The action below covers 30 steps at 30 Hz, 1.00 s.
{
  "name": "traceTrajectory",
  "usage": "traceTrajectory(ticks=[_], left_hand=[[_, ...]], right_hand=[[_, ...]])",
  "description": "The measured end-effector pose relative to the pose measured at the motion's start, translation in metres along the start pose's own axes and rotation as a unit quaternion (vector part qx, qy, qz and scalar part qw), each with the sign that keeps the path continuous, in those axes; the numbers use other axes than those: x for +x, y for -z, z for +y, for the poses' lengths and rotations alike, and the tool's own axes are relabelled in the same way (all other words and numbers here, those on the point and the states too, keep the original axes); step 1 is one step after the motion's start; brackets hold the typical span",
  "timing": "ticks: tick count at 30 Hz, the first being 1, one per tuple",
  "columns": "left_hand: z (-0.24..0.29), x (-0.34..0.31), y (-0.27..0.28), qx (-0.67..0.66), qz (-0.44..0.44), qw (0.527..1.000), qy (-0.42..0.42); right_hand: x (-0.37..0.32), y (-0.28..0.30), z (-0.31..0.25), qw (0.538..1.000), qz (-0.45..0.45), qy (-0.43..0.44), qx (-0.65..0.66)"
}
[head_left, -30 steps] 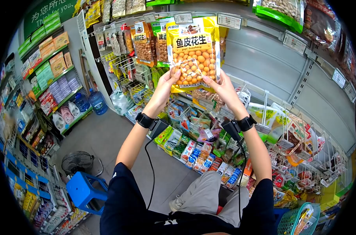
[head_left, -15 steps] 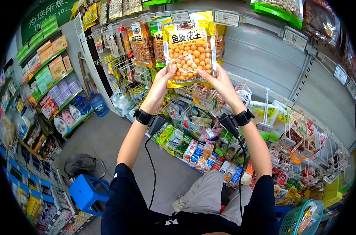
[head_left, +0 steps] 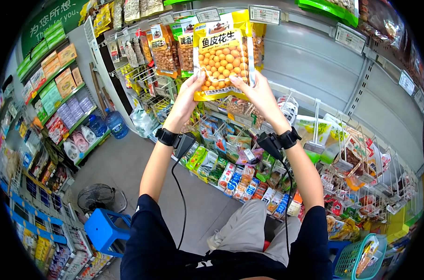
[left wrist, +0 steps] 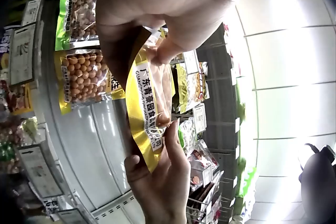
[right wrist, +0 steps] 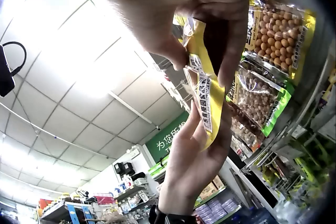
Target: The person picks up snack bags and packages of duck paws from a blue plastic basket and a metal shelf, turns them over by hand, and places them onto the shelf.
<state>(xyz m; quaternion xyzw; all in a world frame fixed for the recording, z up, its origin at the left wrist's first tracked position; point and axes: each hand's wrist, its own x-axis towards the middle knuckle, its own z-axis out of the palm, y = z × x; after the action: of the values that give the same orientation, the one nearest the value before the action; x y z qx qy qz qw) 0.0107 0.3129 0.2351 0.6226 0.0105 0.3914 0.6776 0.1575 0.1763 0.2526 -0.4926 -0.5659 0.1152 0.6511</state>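
Note:
A yellow-edged bag of coated peanuts, with round tan nuts behind a clear window, is held upright before the shelf. My left hand grips its lower left corner, thumb on the front and fingers behind. At the lower right corner my right hand pinches it the same way. In the left wrist view the bag's yellow bottom edge runs between both hands. Another bag of the same nuts hangs behind it in the right wrist view, beside a green-edged peanut bag.
Orange-edged peanut bags hang to the left under price tags. Wire racks with packets stand lower right. On the floor are a blue stool, a black fan and a water jug. A green basket is at lower right.
Both hands have moved the peanut bag slightly up and left in the head view, and the view itself has shifted a little. The grip on the bag looks unchanged.

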Motion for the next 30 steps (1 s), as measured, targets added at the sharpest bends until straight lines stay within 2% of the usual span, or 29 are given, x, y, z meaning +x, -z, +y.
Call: traceTrajectory(ticks=[6,8,9,12,13,14,16,18,20,21,22,25,26,28,30], left_hand=[[-0.024,-0.002,0.012,-0.028,0.000,1.000,0.003],[-0.035,-0.002,0.023,-0.003,0.008,0.999,0.041],[-0.037,-0.003,0.024,-0.012,0.012,0.999,0.037],[-0.047,-0.004,0.028,0.028,0.024,0.999,0.007],[-0.048,-0.003,0.028,0.044,0.036,0.998,0.003],[-0.051,-0.003,0.027,0.042,0.034,0.999,0.006],[-0.051,-0.003,0.022,0.088,0.067,0.994,-0.027],[-0.059,-0.003,0.019,0.103,0.065,0.992,-0.032],[-0.067,-0.004,0.017,0.258,0.082,0.960,-0.078],[-0.070,-0.005,0.018,0.293,0.067,0.951,-0.073],[-0.079,-0.003,0.024,0.293,0.066,0.951,-0.072],[-0.096,-0.003,0.030,0.428,0.056,0.895,-0.115],[-0.098,-0.003,0.030,0.429,0.054,0.894,-0.115],[-0.099,-0.005,0.029,0.502,0.050,0.851,-0.143],[-0.098,-0.006,0.029,0.474,0.048,0.867,-0.146]], right_hand=[[0.005,0.006,0.013,1.000,-0.014,-0.020,-0.008],[0.006,0.011,0.012,0.995,-0.020,-0.076,0.064],[0.010,0.012,0.014,0.996,-0.013,-0.083,0.041],[0.021,0.017,0.028,0.997,-0.003,-0.076,0.017],[0.027,0.017,0.034,1.000,0.003,-0.008,-0.026],[0.029,0.019,0.040,1.000,0.005,-0.011,-0.027],[0.028,0.015,0.031,0.992,0.052,-0.107,0.034],[0.036,0.018,0.046,0.994,0.057,-0.093,0.024],[0.042,0.018,0.054,0.993,0.072,-0.086,-0.025],[0.050,0.020,0.066,0.993,0.076,-0.080,-0.050],[0.054,0.021,0.069,0.993,0.077,-0.081,-0.050],[0.062,0.023,0.079,0.993,0.084,-0.079,0.001],[0.066,0.024,0.082,0.992,0.096,-0.078,-0.019],[0.073,0.026,0.088,0.988,0.119,-0.075,-0.061],[0.077,0.028,0.094,0.989,0.117,-0.084,-0.032]])
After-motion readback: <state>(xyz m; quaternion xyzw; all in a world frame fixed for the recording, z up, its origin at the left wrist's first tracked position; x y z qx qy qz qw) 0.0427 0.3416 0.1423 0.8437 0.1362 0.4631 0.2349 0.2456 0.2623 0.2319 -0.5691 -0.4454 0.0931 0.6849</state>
